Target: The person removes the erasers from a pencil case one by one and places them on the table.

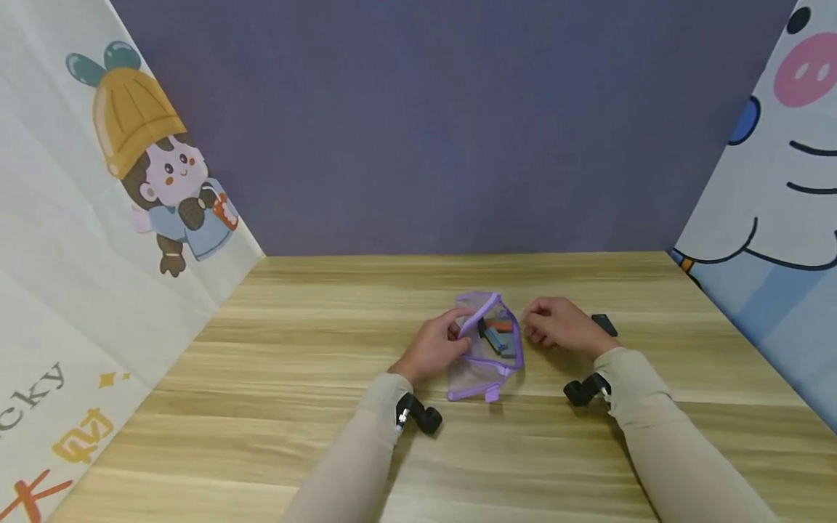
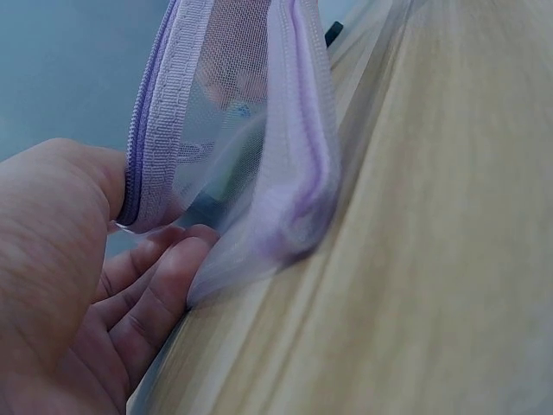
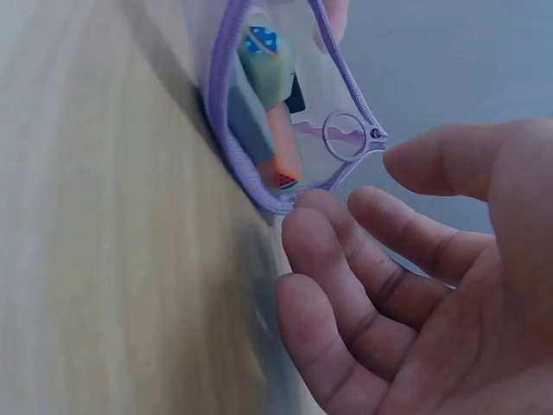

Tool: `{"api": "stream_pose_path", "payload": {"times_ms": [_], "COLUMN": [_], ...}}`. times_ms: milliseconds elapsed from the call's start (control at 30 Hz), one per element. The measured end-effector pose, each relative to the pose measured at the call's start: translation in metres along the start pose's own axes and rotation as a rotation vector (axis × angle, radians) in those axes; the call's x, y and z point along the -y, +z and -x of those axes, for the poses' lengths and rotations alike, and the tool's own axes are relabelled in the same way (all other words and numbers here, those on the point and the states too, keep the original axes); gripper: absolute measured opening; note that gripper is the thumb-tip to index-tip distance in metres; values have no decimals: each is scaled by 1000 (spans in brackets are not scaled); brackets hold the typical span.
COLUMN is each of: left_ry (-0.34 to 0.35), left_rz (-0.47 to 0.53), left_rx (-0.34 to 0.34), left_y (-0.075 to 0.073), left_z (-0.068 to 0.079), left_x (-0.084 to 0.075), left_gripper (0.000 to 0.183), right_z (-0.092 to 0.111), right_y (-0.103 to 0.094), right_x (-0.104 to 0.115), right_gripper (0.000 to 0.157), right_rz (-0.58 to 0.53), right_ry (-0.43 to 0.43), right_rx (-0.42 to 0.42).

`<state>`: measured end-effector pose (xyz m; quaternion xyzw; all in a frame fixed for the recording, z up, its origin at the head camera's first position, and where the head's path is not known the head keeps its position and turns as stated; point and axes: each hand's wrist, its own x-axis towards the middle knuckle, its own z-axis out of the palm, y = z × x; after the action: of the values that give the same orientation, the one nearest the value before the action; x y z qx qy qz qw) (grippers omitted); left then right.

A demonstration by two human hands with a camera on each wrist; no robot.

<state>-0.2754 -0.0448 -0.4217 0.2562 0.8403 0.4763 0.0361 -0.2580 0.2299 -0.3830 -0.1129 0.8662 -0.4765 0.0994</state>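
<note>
We find the purple-trimmed mesh pouch (image 1: 467, 376) on the tabletop (image 1: 294, 349), between the two hands, its mouth parted towards the right; the left hand (image 1: 433, 350) grips the pouch's left side, thumb and fingers on the zip-edged mesh; the right hand (image 1: 564, 325) is just beside the opposite edge, fingers loosely bent, thumb and index tips apart; we cannot tell whether it touches the zip.

Inside the pouch we note an orange piece (image 3: 283, 143), a blue-grey piece (image 3: 249, 121) and a green piece (image 3: 270, 76) with a blue patterned end, lying close together; a ring pull (image 3: 324, 136) hangs at the zip's end; a dark panel (image 1: 458, 131) stands behind the tabletop, with printed sheets (image 1: 59, 218) at both sides.
</note>
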Motion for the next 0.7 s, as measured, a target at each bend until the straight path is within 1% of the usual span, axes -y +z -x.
{"api": "stream_pose_path", "payload": {"times_ms": [200,533,700], "left_ry": [-5,-11,-7], "left_rz": [4,-10,-2], "left_rx": [6,-2,-4], "left_y": [-2,-1,-2], "left_z": [-1,0,1], "left_x": [0,0,0], "left_gripper": [55,55,56], "right_z": [-11,-22,-24], "right_y": [0,11,16], "right_x": [4,12,19], "right_gripper": [30,28,30], "right_rz": [35,71,72], "right_ry": [-33,-25,-24], "right_rx": [18,53,56]}}
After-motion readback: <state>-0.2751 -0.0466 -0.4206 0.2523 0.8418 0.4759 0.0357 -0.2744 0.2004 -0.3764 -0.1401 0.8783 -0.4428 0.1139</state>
